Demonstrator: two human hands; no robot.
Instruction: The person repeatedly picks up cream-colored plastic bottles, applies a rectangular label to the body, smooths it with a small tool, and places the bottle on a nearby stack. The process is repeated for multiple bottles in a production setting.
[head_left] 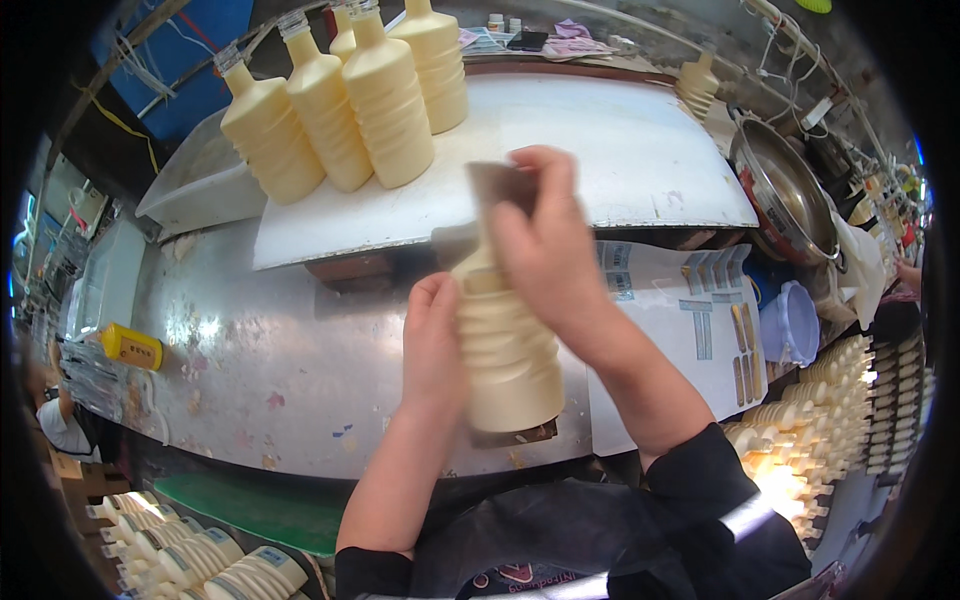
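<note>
A cream-coloured ribbed bottle (510, 370) stands in front of me, slightly tilted and blurred by motion. My left hand (432, 335) is closed against its left side near the shoulder. My right hand (548, 245) is beside the bottle's upper part, fingers pinched on a grey-brown flat sheet (490, 185). That sheet rises over the neck, which is mostly hidden. Whether it is cloth or paper I cannot make out. Beneath the bottle's base shows a brown block (515, 437).
Several similar bottles (385, 110) stand on a raised white board (600, 120). A yellow bottle (132, 347) lies on the metal table (290, 370). At right are a label sheet (655, 370), a lilac bucket (790, 325) and a steel basin (785, 180). Many bottles (800, 420) fill the lower right.
</note>
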